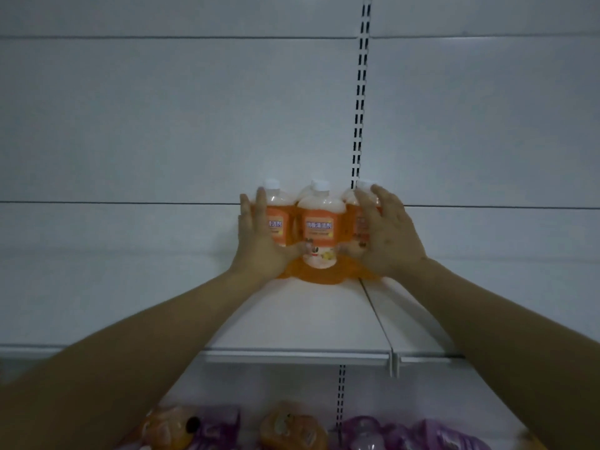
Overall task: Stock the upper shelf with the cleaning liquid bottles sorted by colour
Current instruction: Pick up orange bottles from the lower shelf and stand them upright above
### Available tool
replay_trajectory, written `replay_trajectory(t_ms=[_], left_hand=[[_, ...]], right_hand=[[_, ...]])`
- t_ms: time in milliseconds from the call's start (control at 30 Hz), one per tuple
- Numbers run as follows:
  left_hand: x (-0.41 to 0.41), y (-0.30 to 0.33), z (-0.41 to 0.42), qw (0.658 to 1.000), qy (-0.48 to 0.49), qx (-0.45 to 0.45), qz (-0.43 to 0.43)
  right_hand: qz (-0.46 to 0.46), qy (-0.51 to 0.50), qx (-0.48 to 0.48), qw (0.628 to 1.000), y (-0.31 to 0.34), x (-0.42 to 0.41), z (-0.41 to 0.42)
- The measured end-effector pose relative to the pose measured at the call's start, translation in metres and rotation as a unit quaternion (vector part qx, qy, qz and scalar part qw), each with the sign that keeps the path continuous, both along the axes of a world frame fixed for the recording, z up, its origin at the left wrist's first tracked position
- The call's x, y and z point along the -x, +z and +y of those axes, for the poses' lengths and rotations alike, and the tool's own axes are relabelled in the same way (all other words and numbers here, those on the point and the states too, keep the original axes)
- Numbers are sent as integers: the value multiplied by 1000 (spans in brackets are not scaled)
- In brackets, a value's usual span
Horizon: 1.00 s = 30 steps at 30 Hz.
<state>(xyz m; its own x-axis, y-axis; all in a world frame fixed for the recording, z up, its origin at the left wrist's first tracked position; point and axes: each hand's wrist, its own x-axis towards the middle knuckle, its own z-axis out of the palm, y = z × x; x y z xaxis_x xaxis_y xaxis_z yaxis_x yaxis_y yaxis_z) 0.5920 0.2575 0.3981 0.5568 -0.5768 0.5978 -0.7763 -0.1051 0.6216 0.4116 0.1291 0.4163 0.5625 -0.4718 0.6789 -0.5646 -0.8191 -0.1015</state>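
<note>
Several orange cleaning liquid bottles with white caps stand in a tight cluster at the back of the white upper shelf (311,319). My left hand (263,241) grips the left orange bottle (278,222), fingers up its side and thumb across its front. My right hand (386,235) wraps round the right orange bottle (358,222) and hides most of its label. The middle orange bottle (319,228) stands between my hands, label facing me. More orange bottles show partly behind these.
Orange items (292,428) and purple items (448,438) lie on the lower level at the bottom edge. A slotted upright (360,102) runs up the back panel. A seam (378,316) splits the shelf into two boards, and its front rail (292,355) faces me.
</note>
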Motion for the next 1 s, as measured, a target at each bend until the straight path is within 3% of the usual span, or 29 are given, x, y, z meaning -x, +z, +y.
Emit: replay_trajectory(t_ms=[100, 200, 367, 533, 833, 933, 1000], left_hand=[[15, 0, -5, 998, 28, -53, -24], [19, 0, -13, 995, 67, -73, -25], [18, -4, -13, 982, 136, -103, -78], [25, 0, -19, 947, 160, -143, -239], [47, 5, -40, 946, 210, -144, -200], [37, 3, -31, 966, 174, -78, -172], [24, -1, -23, 981, 166, -24, -95]], right_hand=[[-76, 19, -144, 986, 2, 15, -15], [-57, 73, -242, 966, -2, 19, -26], [-75, 116, -256, 957, -6, 28, -37], [-82, 156, -275, 945, -5, 29, -43], [-72, 156, -277, 945, -6, 27, -48], [-75, 144, -263, 951, -3, 27, -46], [-88, 124, -234, 960, 0, 24, -41]])
